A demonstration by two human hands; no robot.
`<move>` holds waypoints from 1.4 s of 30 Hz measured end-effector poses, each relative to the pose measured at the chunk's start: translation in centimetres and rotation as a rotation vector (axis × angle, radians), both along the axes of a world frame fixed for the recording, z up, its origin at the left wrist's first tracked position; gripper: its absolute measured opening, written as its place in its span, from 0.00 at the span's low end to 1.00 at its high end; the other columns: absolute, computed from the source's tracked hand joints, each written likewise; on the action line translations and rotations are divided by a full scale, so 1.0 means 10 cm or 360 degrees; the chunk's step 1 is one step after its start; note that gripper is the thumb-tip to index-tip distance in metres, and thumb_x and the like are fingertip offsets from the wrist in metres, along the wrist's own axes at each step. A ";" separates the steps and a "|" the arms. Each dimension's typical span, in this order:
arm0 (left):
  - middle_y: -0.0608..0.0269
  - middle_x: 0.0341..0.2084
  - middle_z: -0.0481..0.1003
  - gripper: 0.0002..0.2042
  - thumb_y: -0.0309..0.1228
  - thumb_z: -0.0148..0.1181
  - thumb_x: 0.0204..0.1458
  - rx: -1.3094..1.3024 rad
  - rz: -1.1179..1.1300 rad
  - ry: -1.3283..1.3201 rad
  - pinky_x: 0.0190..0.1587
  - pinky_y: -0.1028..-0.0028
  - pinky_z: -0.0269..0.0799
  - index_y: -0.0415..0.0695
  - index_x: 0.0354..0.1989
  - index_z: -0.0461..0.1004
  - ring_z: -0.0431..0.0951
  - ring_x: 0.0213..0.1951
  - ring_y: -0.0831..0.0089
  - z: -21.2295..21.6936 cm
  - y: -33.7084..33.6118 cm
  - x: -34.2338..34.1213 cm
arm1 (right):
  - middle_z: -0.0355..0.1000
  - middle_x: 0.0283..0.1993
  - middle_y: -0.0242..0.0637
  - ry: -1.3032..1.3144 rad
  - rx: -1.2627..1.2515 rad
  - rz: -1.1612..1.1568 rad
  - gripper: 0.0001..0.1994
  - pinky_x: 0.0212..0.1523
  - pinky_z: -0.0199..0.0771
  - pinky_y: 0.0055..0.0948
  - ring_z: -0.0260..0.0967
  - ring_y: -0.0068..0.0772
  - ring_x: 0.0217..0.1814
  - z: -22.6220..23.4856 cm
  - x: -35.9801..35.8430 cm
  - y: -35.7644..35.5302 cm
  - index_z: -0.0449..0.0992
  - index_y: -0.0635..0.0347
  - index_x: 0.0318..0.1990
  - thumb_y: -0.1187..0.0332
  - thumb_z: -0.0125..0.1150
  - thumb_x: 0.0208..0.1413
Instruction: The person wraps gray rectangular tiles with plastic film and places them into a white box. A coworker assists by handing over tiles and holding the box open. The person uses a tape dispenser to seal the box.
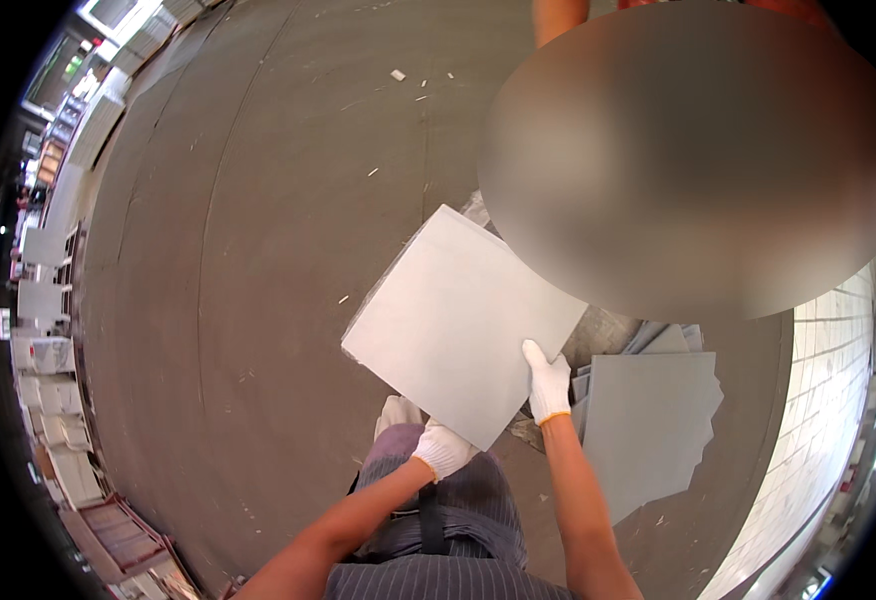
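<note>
A large square pale tile lies tilted in front of me, its corners pointing roughly up, down and to the sides. My right hand, in a white knitted glove, grips its right edge with the thumb on top and the fingers beneath. At the near edge my left hand, gloved alike, is closed on the tile by the lower corner; its fingertips are hidden underneath. Just right of my right hand, grey tiles with jagged, broken edges lie in an uneven pile.
Another person's arm shows at the top, beside a large blurred oval that hides the upper right. Small white chips dot the grey floor. A white tiled surface runs along the right; stacked boards and a wooden frame line the left.
</note>
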State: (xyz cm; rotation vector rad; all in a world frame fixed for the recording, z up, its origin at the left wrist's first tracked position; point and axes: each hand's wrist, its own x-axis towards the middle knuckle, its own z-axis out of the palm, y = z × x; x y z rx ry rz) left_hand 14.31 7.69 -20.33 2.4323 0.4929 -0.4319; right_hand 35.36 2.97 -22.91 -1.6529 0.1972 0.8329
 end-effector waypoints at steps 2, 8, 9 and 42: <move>0.52 0.56 0.74 0.22 0.44 0.56 0.58 -0.0123 0.0000 -0.0147 0.63 0.49 0.59 0.48 0.58 0.73 0.71 0.58 0.50 0.12 0.15 -0.09 | 0.76 0.48 0.46 -0.0091 -0.0110 -0.0047 0.27 0.50 0.73 0.35 0.73 0.37 0.47 0.01 -0.10 0.09 0.74 0.73 0.49 0.58 0.74 0.50; 0.49 0.51 0.72 0.20 0.39 0.61 0.54 -0.0147 -0.0029 -0.0045 0.60 0.56 0.65 0.43 0.53 0.73 0.70 0.56 0.50 0.83 0.79 -0.59 | 0.77 0.46 0.47 -0.0086 -0.0168 -0.0133 0.26 0.50 0.72 0.37 0.74 0.39 0.47 0.02 -0.19 0.28 0.74 0.73 0.47 0.57 0.72 0.51; 0.48 0.53 0.71 0.20 0.39 0.61 0.54 -0.0205 0.0140 0.0099 0.59 0.57 0.66 0.42 0.52 0.72 0.69 0.56 0.50 0.87 0.97 -0.62 | 0.78 0.46 0.49 -0.0095 -0.0170 -0.0140 0.26 0.50 0.72 0.38 0.75 0.41 0.47 -0.02 -0.17 0.27 0.74 0.73 0.47 0.56 0.72 0.51; 0.40 0.55 0.74 0.41 0.63 0.61 0.48 0.0066 -0.0443 0.0250 0.59 0.57 0.69 0.38 0.59 0.70 0.75 0.56 0.47 1.13 -0.30 2.87 | 0.64 0.60 0.48 0.0374 -0.0203 -0.1553 0.40 0.50 0.78 0.45 0.68 0.35 0.55 1.30 -1.35 -2.43 0.53 0.72 0.67 0.61 0.70 0.56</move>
